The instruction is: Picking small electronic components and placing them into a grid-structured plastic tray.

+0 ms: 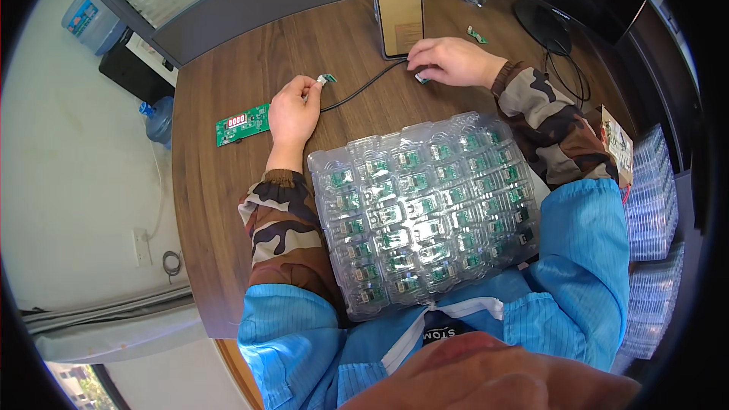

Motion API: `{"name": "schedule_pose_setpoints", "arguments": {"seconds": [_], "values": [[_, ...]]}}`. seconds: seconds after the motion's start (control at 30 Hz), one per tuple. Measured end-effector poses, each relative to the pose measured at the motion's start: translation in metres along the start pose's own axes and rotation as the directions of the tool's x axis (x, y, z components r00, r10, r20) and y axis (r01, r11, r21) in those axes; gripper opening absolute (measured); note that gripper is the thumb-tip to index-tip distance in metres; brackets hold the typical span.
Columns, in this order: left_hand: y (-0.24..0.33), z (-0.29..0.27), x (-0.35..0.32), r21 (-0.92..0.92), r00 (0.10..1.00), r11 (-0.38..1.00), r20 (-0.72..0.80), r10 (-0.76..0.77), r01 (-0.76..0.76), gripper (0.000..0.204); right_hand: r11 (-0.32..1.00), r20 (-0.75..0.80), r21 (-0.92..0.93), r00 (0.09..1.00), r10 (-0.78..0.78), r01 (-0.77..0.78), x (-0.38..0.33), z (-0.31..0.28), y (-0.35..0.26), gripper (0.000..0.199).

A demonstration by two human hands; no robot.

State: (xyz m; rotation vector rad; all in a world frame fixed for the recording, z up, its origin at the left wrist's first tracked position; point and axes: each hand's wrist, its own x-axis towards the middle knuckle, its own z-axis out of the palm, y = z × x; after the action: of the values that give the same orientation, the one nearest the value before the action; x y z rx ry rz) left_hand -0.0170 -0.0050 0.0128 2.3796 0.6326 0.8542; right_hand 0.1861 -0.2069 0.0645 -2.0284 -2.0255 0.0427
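At desk centre, left hand [295,112] pinching small green board [326,79], cable plug [420,76] under curled right hand [448,61] well right, cable [361,89] running between.

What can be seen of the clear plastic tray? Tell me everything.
The clear plastic tray is a thin, glossy moulded blister sheet with rows of small pockets, most holding a small green circuit board. It lies slightly tilted at the table's near edge, against the person's blue coat, between the camouflage sleeves. Neither hand touches it.
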Motion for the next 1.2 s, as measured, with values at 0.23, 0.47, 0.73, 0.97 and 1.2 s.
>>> {"name": "schedule_pose_setpoints", "arguments": {"seconds": [0.23,0.47,0.73,0.97,1.2], "values": [[0.001,-0.009,-0.001,0.002,0.999,0.999,0.013,0.033,-0.033,0.013,0.999,0.033,0.049,0.999,-0.011,0.009,0.001,0.01,0.01,0.009],[0.001,0.002,0.007,-0.062,0.994,0.997,0.092,0.052,-0.047,0.018,0.994,-0.023,0.101,0.999,0.048,-0.046,-0.01,0.01,0.008,0.017],[0.001,-0.011,0.004,-0.136,0.992,0.988,0.098,0.086,-0.072,0.018,0.861,-0.066,0.479,0.972,0.226,-0.168,-0.062,-0.043,-0.052,0.017],[-0.004,-0.003,0.004,-0.096,0.987,0.989,0.103,0.125,-0.115,0.02,0.686,-0.193,0.711,0.893,0.406,-0.158,-0.192,-0.059,-0.093,0.016],[-0.002,-0.009,0.004,-0.089,0.983,0.986,0.108,0.151,-0.142,0.02,0.695,-0.295,0.474,0.646,0.704,-0.541,-0.337,-0.079,-0.127,0.015]]}}
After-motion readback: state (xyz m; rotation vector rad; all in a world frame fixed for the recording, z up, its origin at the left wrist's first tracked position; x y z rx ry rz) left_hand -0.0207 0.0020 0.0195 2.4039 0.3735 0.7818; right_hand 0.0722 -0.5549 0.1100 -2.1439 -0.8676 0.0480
